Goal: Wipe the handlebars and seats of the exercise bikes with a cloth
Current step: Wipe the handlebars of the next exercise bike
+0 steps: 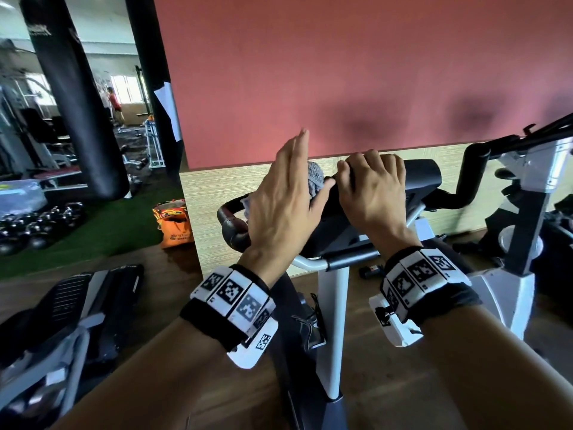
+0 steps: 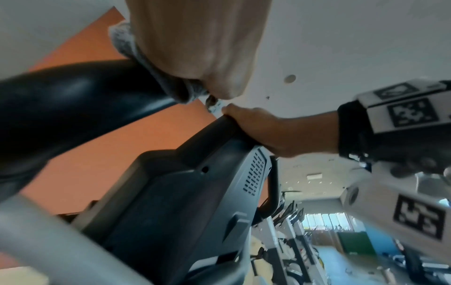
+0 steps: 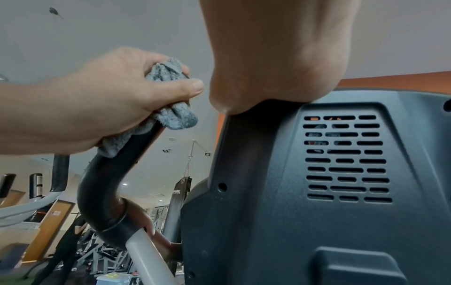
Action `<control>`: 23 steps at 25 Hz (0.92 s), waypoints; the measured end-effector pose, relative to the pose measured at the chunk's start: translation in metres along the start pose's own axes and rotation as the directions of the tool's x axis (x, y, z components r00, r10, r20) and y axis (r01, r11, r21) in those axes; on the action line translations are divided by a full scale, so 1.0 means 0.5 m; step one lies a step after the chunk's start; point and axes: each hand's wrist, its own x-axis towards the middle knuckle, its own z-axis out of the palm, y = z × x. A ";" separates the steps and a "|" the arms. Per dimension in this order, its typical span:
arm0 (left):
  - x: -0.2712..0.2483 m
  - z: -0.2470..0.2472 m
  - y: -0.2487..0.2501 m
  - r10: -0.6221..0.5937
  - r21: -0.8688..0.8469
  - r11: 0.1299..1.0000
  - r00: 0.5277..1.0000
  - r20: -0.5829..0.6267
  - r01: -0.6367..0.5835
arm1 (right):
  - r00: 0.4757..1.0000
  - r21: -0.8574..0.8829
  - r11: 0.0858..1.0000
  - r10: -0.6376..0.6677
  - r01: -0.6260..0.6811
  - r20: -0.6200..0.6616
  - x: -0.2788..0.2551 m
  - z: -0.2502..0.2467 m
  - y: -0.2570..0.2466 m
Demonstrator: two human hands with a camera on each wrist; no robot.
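Red wall (image 1: 356, 72) fills the upper frame behind the bike; at centre the left hand (image 1: 285, 193) bunches a grey cloth (image 1: 315, 178) round the handlebar (image 3: 117, 165) to rub it. Just right, the right hand (image 1: 372, 193) curls over the console (image 3: 317, 192) top, likely for steadying.

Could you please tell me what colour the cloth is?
The cloth is grey; it shows best in the right wrist view.

Red wall (image 1: 356, 72) above wood panelling; black punching bag (image 1: 74, 103) left; wooden floor (image 1: 173, 274)

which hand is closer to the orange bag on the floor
Left. The left hand, holding the grey cloth on the handlebar, is above and right of the orange bag; the right hand grips the console farther right.
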 end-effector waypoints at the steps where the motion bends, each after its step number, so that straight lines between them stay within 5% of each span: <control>1: -0.011 0.000 -0.008 0.002 -0.008 1.000 1.000 -0.001 -0.002 | 1.000 0.005 1.000 -0.004 0.004 -0.006 -0.001 0.000 0.003; 6: -0.116 -0.006 -0.078 -0.045 -0.114 0.992 0.999 0.020 0.047 | 1.000 -0.023 1.000 0.015 -0.015 0.006 0.001 0.001 -0.007; 10: -0.057 -0.003 -0.040 -0.098 -0.043 0.994 0.995 0.031 0.099 | 0.999 -0.061 0.998 0.029 -0.028 0.022 0.005 0.000 -0.014; 17: -0.095 0.011 -0.074 0.077 -0.088 0.993 0.993 -0.084 -0.085 | 0.998 -0.041 0.998 0.038 -0.041 -0.056 -0.002 0.004 -0.016; 23: -0.123 0.001 -0.102 -0.023 -0.173 0.985 1.000 0.006 0.024 | 0.999 -0.043 0.998 0.052 -0.052 -0.003 0.002 -0.002 -0.020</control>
